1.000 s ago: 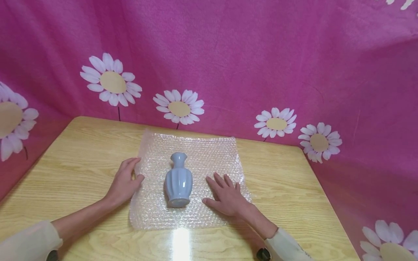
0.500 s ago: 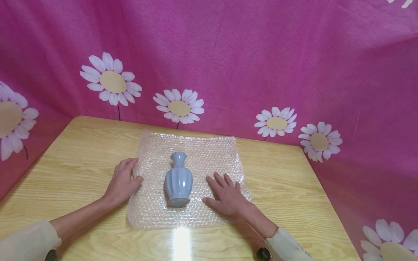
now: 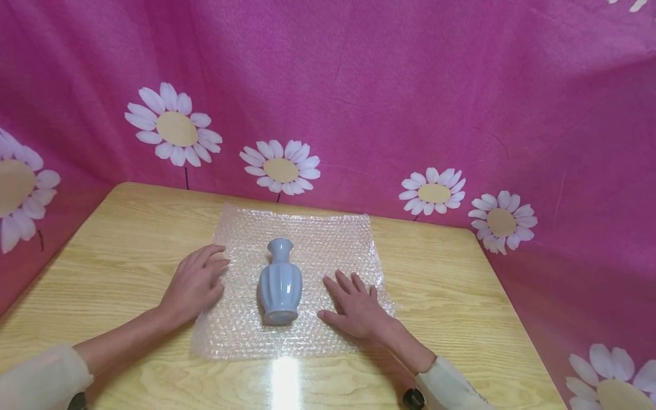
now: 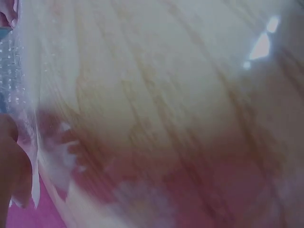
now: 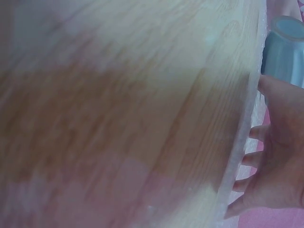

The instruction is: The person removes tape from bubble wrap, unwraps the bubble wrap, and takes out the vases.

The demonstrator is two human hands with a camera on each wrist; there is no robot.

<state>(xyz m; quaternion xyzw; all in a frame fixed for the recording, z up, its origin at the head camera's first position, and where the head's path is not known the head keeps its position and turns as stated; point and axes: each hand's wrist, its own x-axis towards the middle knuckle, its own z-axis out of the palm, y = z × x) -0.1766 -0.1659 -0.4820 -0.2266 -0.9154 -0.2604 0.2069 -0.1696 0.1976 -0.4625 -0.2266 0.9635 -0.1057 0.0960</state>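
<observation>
A pale blue ribbed vase (image 3: 280,285) lies on its side on a clear sheet of bubble wrap (image 3: 328,239), its neck pointing to the far side. My left hand (image 3: 195,282) rests at the sheet's left edge, fingers loosely bent and reaching over the wrap. To the right of the vase, my right hand (image 3: 359,310) lies on the wrap with spread fingers, apart from the vase. The right wrist view shows this hand (image 5: 280,147) with its fingertips on the sheet and the vase (image 5: 285,57) beyond the thumb. Only part of the left hand (image 4: 12,166) enters the left wrist view.
Beneath the sheet is a wooden table (image 3: 435,273) with light grain and rounded far corners. A magenta cloth (image 3: 359,102) printed with white daisies hangs behind it and along both sides. Bright light reflects off the tabletop at the near side.
The left edge of the bubble wrap has shifted outward to the left and lies flatter. My left hand's fingers have loosened from that edge and extended over the sheet. The right hand and vase stay put.
</observation>
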